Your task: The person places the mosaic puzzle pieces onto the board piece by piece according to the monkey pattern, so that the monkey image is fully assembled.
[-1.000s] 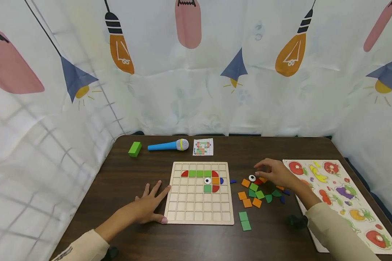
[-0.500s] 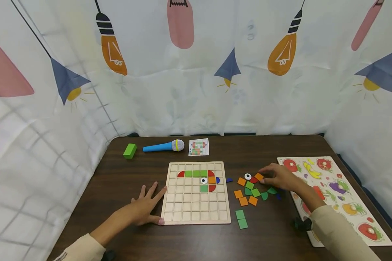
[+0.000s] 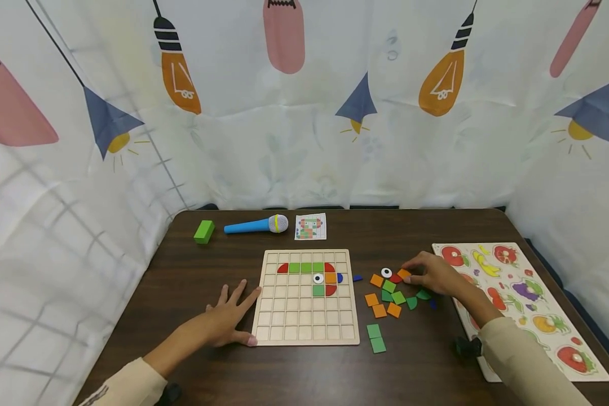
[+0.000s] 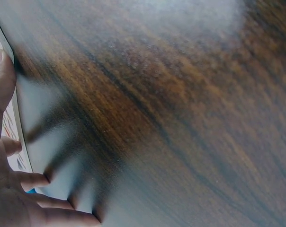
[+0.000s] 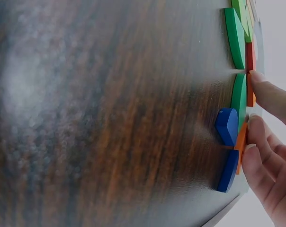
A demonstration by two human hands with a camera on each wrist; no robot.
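Observation:
My left hand (image 3: pixel 225 320) lies with fingers spread at the left side of a wooden grid board (image 3: pixel 304 316), its thumb on the lower left corner. On the board are red, green, orange and blue tiles and an eye piece (image 3: pixel 318 278). To the right, my right hand (image 3: pixel 431 274) pinches an orange square tile (image 3: pixel 404 273) at the edge of a loose pile. A red piece (image 3: pixel 395 278) and another eye piece (image 3: pixel 386 273) lie beside that tile. In the right wrist view, green leaf-like pieces (image 5: pixel 235 40) and a blue piece (image 5: pixel 227 126) lie near the fingers.
A small pattern card (image 3: pixel 310 226), a blue toy microphone (image 3: pixel 256 225) and a green block (image 3: pixel 204 232) lie behind the board. A fruit puzzle board (image 3: pixel 523 310) sits under the right forearm. Two green squares (image 3: pixel 375 338) lie apart, nearer the front.
My right hand has come down from above the pile, and its thumb and finger have closed on the orange tile. My left hand has stayed at the board's edge. The head view shifted slightly.

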